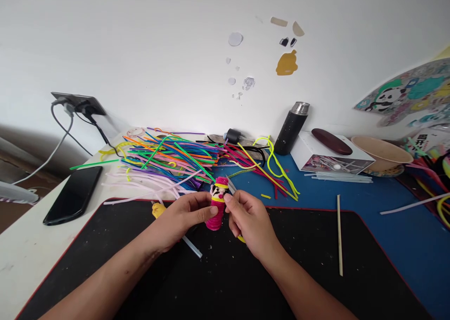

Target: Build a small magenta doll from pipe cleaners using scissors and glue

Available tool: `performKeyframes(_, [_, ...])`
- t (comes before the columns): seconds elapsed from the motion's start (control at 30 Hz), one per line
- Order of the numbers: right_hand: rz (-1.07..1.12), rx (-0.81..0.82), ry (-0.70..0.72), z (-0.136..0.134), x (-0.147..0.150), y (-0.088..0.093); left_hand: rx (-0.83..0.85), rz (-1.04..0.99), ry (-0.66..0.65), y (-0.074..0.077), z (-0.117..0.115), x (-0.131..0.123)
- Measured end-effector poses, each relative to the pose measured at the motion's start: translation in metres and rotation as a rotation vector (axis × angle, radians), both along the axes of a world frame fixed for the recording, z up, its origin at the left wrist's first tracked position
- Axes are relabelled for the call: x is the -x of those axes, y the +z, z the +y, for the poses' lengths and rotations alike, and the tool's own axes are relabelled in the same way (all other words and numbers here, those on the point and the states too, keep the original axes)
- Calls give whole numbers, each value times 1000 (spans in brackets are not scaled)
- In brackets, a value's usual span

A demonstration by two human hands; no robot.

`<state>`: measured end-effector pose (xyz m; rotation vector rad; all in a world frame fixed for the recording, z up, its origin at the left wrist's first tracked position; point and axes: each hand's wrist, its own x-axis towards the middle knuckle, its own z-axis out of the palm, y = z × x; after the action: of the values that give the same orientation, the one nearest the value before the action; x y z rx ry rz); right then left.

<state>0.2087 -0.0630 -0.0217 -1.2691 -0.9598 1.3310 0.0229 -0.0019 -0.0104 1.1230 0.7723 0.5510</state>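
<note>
A small pink pipe-cleaner doll (217, 207) with a pale face, black hair and a yellow band stands upright over the black mat (246, 282). My left hand (186, 217) pinches its body from the left. From the right, my right hand (248, 217) pinches it near the yellow band. A grey-white stick pokes up just behind the doll, by my right fingers. A translucent stick (192, 247) lies on the mat under my left hand, and a small yellow piece (158, 210) sits left of that hand.
A heap of coloured pipe cleaners (168, 158) lies behind the mat. A black phone (73, 194) rests at left, near a wall socket with cables. A black flask (291, 128), white box (330, 158), paper bowl (381, 152) and wooden stick (339, 235) are at right.
</note>
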Motion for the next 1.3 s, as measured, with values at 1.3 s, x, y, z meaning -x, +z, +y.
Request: performKeyframes(1.3, [-4, -11, 19, -1, 3, -4, 23, -39, 58, -4, 1, -1])
